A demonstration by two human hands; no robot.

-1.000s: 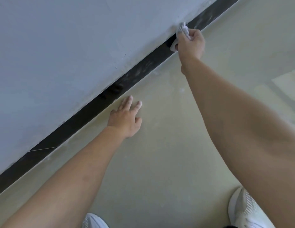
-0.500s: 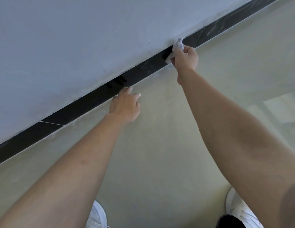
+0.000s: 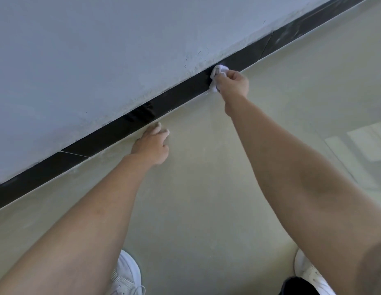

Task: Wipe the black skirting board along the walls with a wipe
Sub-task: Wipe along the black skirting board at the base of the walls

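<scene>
A bare indoor room: painted wall (image 3: 100, 60), black skirting board (image 3: 113, 135), smooth floor (image 3: 196, 209).

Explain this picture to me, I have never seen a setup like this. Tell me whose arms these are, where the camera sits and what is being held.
There is no machine here. These are a person's two bare arms, filmed by a camera worn on the head and looking down. The right hand grips a white wipe and presses it against the black skirting board at the foot of the grey wall. The left hand holds nothing; its fingertips seem to rest on the pale floor beside the board. The white shoes at the bottom edge are the person's own.
</scene>
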